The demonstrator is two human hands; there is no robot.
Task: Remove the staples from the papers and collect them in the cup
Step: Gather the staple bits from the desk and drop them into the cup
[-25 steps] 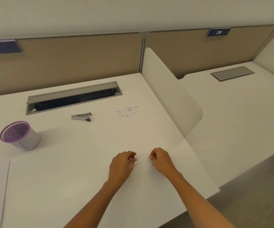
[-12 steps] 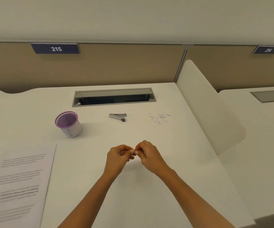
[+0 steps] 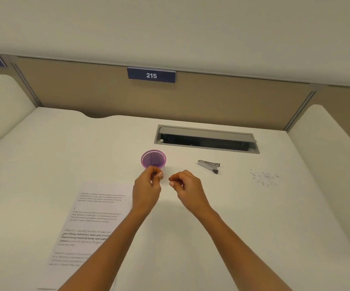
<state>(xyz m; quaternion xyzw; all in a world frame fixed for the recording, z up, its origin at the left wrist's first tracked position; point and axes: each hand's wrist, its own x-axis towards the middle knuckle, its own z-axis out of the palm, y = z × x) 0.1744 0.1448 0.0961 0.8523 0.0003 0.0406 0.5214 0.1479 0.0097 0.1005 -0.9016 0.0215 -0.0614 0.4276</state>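
Note:
A purple mesh cup [image 3: 143, 160] stands upright on the white desk [image 3: 243, 217]. My left hand [image 3: 147, 189] hovers at the cup's near edge, thumb and fingertips pinched on something tiny, apparently a staple too small to see clearly. My right hand [image 3: 187, 186] is just right of it, fingers curled with the thumb near the forefinger, nothing visible in it. A printed paper sheet [image 3: 94, 219] lies flat under my left forearm. Loose staples [image 3: 264, 177] are scattered at the right.
A metal staple remover [image 3: 208, 165] lies between the cup and the scattered staples. Behind it is an open cable slot [image 3: 206, 139] in the desk. White side dividers [image 3: 325, 133] flank the desk, and a tan back panel carries a sign reading 215 [image 3: 151, 75].
My view has swung left, bringing the cup to the centre. My hands met half a second ago and have parted; the left one has moved up to the cup.

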